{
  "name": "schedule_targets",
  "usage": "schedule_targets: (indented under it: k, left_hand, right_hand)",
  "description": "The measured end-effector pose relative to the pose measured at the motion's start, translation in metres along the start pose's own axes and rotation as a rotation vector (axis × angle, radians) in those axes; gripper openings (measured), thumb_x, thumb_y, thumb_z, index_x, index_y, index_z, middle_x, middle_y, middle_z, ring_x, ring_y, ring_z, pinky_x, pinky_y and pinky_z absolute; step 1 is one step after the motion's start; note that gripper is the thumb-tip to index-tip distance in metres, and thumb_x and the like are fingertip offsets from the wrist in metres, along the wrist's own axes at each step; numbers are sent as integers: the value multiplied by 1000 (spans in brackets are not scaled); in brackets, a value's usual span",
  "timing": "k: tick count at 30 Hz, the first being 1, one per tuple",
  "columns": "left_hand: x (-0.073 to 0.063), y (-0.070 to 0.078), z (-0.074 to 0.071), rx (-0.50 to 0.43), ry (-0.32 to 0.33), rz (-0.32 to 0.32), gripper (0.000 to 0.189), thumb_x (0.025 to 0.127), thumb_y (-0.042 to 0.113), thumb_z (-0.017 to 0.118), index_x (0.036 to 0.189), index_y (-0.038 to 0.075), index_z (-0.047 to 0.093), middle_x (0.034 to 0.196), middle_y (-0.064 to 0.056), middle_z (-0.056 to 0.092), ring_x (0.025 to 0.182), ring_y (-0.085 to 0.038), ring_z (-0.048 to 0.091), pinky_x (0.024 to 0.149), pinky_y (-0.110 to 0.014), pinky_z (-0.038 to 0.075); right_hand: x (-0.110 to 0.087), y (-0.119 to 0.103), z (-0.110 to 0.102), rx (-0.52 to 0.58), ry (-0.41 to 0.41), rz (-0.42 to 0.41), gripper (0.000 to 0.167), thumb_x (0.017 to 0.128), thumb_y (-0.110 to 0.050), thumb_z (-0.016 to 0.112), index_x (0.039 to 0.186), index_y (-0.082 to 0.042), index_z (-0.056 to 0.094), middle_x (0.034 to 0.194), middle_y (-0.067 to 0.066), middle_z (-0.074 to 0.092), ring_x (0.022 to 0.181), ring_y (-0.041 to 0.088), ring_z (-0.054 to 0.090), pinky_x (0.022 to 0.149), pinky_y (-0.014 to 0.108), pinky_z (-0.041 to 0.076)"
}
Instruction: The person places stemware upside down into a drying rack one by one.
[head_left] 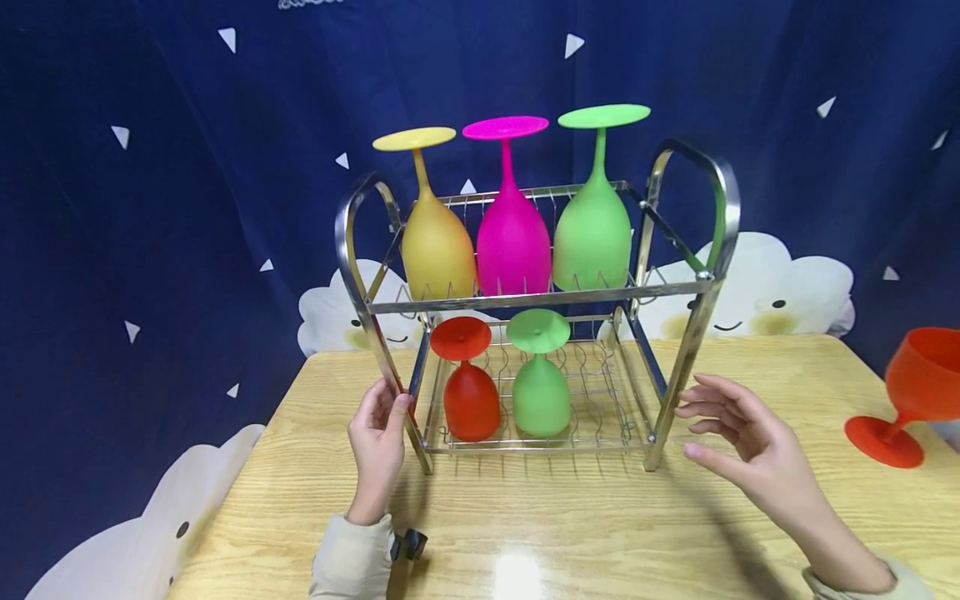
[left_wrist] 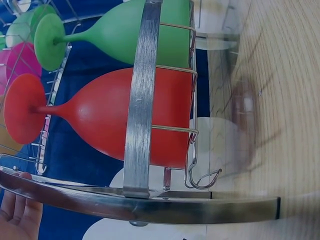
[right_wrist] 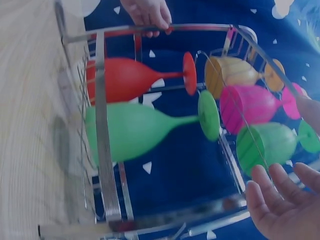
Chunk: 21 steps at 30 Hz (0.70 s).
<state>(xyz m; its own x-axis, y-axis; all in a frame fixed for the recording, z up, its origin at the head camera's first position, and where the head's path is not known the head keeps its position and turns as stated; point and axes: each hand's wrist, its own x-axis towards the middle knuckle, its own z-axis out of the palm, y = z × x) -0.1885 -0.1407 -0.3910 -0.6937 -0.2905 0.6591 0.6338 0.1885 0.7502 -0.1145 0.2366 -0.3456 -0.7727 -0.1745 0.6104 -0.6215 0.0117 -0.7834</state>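
Note:
A two-tier metal dish rack (head_left: 540, 298) stands on the wooden table. My left hand (head_left: 377, 442) grips its left front leg, thumb in front and fingers round behind. Beside the right front leg, my right hand (head_left: 757, 454) is held with fingers spread and nothing in it. Upside down on the lower tier are a red goblet (head_left: 471, 404) and a green goblet (head_left: 542, 396). Yellow (head_left: 438, 250), magenta (head_left: 514, 242) and larger green (head_left: 594, 237) goblets stand inverted on the upper tier. The left wrist view shows the red goblet (left_wrist: 105, 110) close behind the lower front bar (left_wrist: 142, 100).
Another red goblet (head_left: 926, 383) stands upright at the table's right side. A dark blue curtain (head_left: 187, 208) with white triangles and clouds hangs behind the table (head_left: 600, 525). A small black object (head_left: 411, 544) is beside my left sleeve.

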Motion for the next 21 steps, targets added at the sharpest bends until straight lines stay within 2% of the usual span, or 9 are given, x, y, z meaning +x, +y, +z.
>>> schedule_targets:
  k: [3,7,12,16,18,21]
  left_hand:
    - [1,-1,0,3,-1,1,21,84,-8,57,103,-16,55,81,-28,59,75,-2,59,67,-13,48]
    - [2,-2,0,5,8,-11,20,84,-7,58,102,-15,55,80,-19,62,74,-3,59,66,-14,48]
    - [1,-2,-1,8,13,-4,20,84,-6,58,102,-15,56,80,-20,61,74,-3,59,66,-13,47]
    - [2,-1,0,4,10,-2,21,84,-8,58,103,-16,55,81,-26,60,74,-3,59,66,-13,47]
    - [2,0,0,1,8,-2,21,83,-9,57,103,-16,55,81,-28,59,74,-4,59,66,-13,47]
    - [2,8,2,10,4,-2,21,82,-12,56,103,-18,54,80,-31,58,73,-5,58,65,-12,46]
  right_hand:
    - [-5,2,-10,46,25,-25,68,67,32,54,130,13,34,115,7,56,101,14,55,81,19,46]
    - [-9,4,-24,132,57,-56,65,69,34,49,129,12,36,114,12,56,101,16,57,81,18,47]
    - [-14,4,-37,145,172,-24,61,72,33,47,128,13,37,111,10,59,98,15,59,78,18,48]
    - [-15,5,-48,148,362,-23,55,73,32,47,125,14,41,104,9,62,91,14,61,74,17,49]
    - [-13,7,-55,161,491,-27,53,73,33,47,121,13,45,99,11,63,86,14,62,71,16,49]
    - [-13,12,-66,136,684,1,50,73,30,49,119,9,49,94,10,61,80,13,61,68,13,49]
